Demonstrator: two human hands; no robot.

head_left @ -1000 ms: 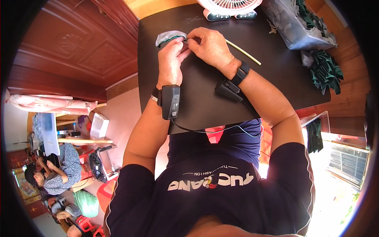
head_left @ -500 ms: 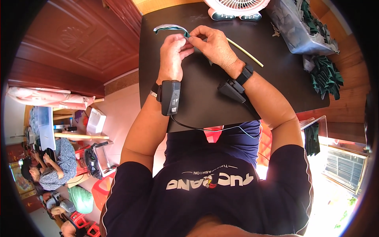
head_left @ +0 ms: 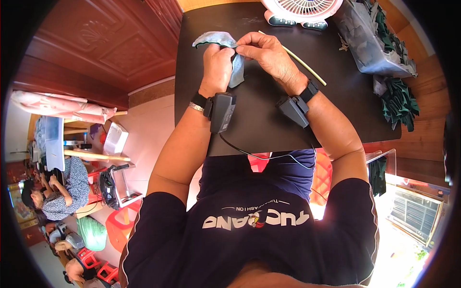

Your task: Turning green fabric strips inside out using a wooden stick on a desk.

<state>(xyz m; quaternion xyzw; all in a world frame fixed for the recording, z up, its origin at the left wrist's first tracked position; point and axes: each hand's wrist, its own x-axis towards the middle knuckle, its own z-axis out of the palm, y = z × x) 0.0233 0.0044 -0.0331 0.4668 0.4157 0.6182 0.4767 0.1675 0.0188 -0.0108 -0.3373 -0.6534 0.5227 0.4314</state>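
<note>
A small grey-blue piece of fabric (head_left: 237, 74) with a dark green underside is held up over the dark table (head_left: 269, 115). My left hand (head_left: 218, 67) is closed on it, fingers curled in and partly hidden by the fabric. One part of the cloth arches over the knuckles; another hangs down beside the fingers. With thumb and forefinger, my right hand (head_left: 269, 55) pinches the fabric's edge close to the left fingertips. Just beyond the right hand, a thin pale yellow stick (head_left: 305, 65) lies slantwise on the tabletop, partly hidden by that hand.
A pink and white fan (head_left: 302, 12) stands at the table's far edge. At the right is a clear plastic bin (head_left: 357, 50) of grey and green cloth pieces, with a dark green bundle (head_left: 399, 103) beside it. A cable (head_left: 240, 150) runs from my left wrist device. Other people sit far left.
The left hand has turned, its fingers now curled in against the fabric. The cloth has opened out, showing more grey-blue and hanging lower. The whole view has shifted slightly.
</note>
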